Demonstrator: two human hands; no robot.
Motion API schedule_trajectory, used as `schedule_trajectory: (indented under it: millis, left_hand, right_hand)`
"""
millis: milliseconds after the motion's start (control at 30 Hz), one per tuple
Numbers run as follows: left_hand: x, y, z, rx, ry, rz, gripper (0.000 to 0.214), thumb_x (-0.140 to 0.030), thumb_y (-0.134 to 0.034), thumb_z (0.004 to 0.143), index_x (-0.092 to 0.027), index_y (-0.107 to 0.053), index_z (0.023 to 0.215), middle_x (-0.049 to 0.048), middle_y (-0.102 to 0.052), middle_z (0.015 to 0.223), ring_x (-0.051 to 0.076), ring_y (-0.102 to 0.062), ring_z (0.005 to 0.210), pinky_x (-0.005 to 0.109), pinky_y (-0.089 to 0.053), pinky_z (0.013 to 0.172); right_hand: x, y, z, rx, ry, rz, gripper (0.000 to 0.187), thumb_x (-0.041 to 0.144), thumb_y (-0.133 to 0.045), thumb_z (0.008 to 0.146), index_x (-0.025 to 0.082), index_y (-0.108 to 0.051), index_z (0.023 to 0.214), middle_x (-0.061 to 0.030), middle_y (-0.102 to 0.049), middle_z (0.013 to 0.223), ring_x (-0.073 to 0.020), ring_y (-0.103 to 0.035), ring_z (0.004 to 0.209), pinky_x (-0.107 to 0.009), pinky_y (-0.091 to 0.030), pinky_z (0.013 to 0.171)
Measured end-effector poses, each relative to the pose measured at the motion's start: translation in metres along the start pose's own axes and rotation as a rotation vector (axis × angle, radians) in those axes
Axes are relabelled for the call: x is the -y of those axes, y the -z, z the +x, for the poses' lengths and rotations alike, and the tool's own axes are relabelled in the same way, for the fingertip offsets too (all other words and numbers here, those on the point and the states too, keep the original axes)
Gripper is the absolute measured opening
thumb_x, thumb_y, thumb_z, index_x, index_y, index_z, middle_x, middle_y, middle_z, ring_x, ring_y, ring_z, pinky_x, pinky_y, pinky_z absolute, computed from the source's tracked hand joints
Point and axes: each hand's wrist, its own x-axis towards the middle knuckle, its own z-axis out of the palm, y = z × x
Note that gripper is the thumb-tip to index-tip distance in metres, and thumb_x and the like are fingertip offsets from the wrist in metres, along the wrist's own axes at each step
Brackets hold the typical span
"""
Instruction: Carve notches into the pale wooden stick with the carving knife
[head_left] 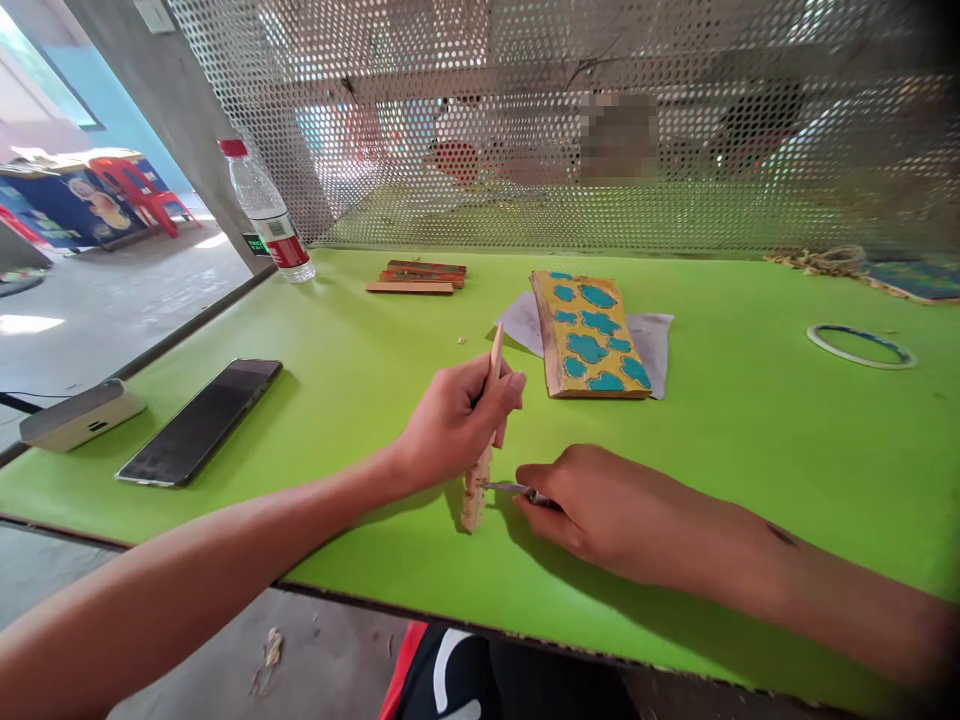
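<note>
My left hand is closed round a thin, pale wooden stick, whose pointed upper end rises above the thumb. Its lower end has notched, carved edges and reaches down close to the green table. My right hand grips a small carving knife, with most of the handle hidden in the fist. The knife's metal tip meets the notched part of the stick from the right. Just beyond both hands lies a yellow board with blue painted patches, resting on white paper.
On the green table are a phone, a white box-shaped device, a water bottle, a stack of wooden strips, a ring and coiled rope. A perforated metal screen borders the back; people show dimly behind it.
</note>
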Motion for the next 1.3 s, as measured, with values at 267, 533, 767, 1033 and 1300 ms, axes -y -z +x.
schedule_trajectory:
  millis: [267, 533, 767, 1033, 1300]
  left_hand:
    - [-0.002, -0.004, -0.003, -0.119, 0.042, 0.122, 0.032, -0.037, -0.054, 0.1, -0.02, -0.05, 0.073, -0.005, -0.051, 0.052, 0.008, -0.044, 0.045, 0.022, -0.036, 0.045]
    - [-0.001, -0.006, -0.005, -0.204, 0.05, 0.231, 0.032, -0.036, -0.052, 0.1, -0.02, -0.051, 0.072, -0.0042, -0.05, 0.053, 0.01, -0.043, 0.049, 0.026, -0.032, 0.048]
    - [-0.002, -0.006, -0.006, -0.214, 0.05, 0.237, 0.034, -0.037, -0.052, 0.101, -0.02, -0.051, 0.072, -0.0041, -0.049, 0.053, 0.01, -0.041, 0.049, 0.027, -0.031, 0.049]
    - [-0.001, -0.006, -0.005, -0.192, 0.022, 0.194, 0.034, -0.039, -0.051, 0.101, -0.019, -0.051, 0.073, -0.0043, -0.049, 0.053, 0.009, -0.042, 0.047, 0.026, -0.032, 0.047]
    - [0.0, -0.005, -0.004, -0.151, 0.022, 0.103, 0.033, -0.037, -0.051, 0.101, -0.019, -0.051, 0.073, -0.0051, -0.05, 0.051, 0.008, -0.043, 0.044, 0.022, -0.035, 0.043]
  right_hand:
    - [0.002, -0.021, -0.002, -0.131, -0.009, -0.237, 0.018, 0.021, -0.052, 0.099, 0.021, -0.056, 0.082, 0.0003, -0.063, 0.058, -0.0155, -0.053, 0.047, -0.032, -0.014, 0.05]
    - [0.005, -0.021, -0.004, -0.131, -0.031, -0.255, 0.015, 0.019, -0.052, 0.098, 0.021, -0.057, 0.084, -0.0013, -0.07, 0.064, -0.0167, -0.057, 0.049, -0.034, -0.013, 0.051]
    - [0.008, -0.007, -0.001, -0.057, -0.062, -0.161, 0.02, 0.021, -0.052, 0.099, 0.021, -0.059, 0.08, 0.0012, -0.058, 0.056, -0.0132, -0.044, 0.045, -0.03, -0.014, 0.048]
    - [-0.002, -0.005, 0.0, -0.025, -0.001, -0.017, 0.023, 0.023, -0.051, 0.096, 0.02, -0.054, 0.074, 0.0023, -0.053, 0.056, -0.0095, -0.037, 0.044, -0.029, -0.015, 0.048]
    - [-0.005, -0.003, 0.002, 0.003, -0.001, 0.007, 0.022, 0.023, -0.05, 0.095, 0.02, -0.053, 0.073, 0.0021, -0.053, 0.056, -0.0093, -0.036, 0.044, -0.028, -0.016, 0.047]
